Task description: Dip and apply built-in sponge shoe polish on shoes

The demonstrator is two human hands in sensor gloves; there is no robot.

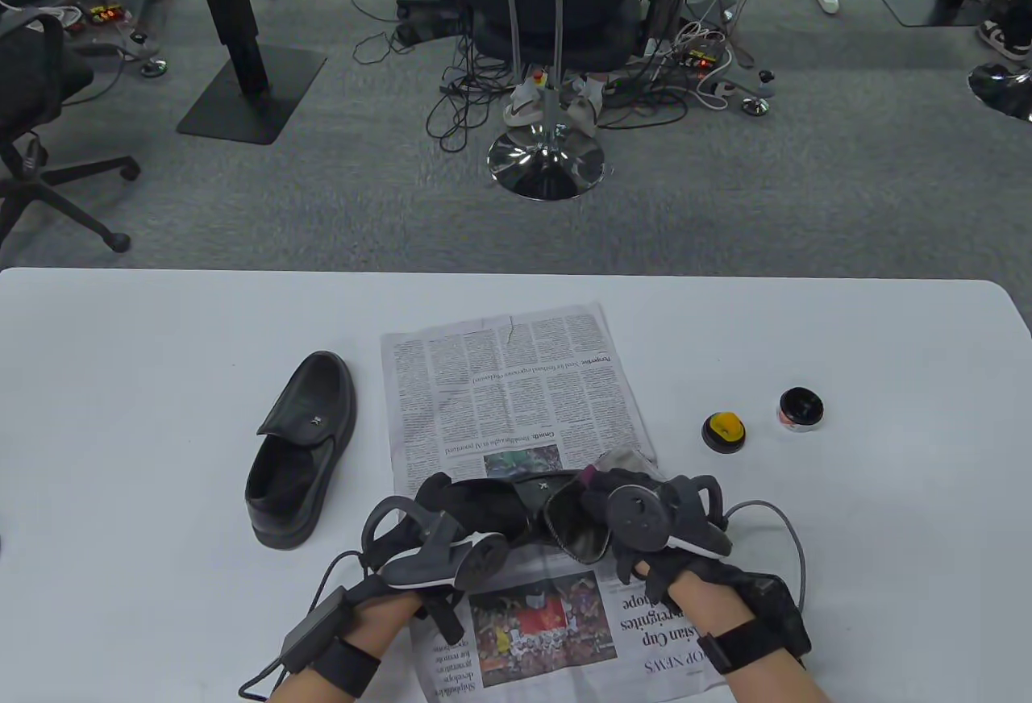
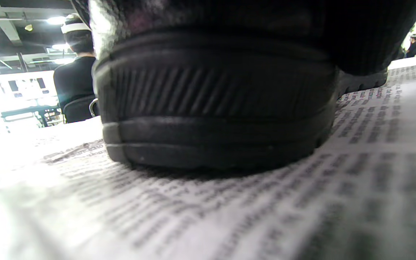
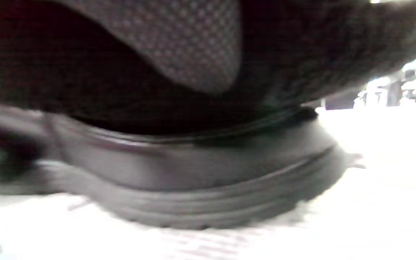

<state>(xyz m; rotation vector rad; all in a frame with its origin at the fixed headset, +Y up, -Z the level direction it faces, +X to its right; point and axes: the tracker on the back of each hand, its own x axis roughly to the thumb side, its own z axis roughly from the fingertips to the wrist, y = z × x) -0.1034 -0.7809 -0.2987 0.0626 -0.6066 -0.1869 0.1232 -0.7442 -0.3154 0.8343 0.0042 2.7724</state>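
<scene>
Overhead, both hands [image 1: 451,526] [image 1: 645,517] grip shoe [image 1: 524,505] on newspaper [image 1: 500,388] — wrist views show only its sole [image 2: 215,119].

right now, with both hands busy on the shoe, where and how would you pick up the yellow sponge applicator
Take the sponge applicator by its round black base, pinching opposite sides from straight above. It stands upright on the table with the yellow sponge facing up, so the rim is the clean part to hold. It lies right of the newspaper, nearest the right hand, with space around it, the polish tin standing apart.

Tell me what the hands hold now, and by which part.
Both hands, left and right, grip one black shoe on the newspaper, one at each end.
</scene>
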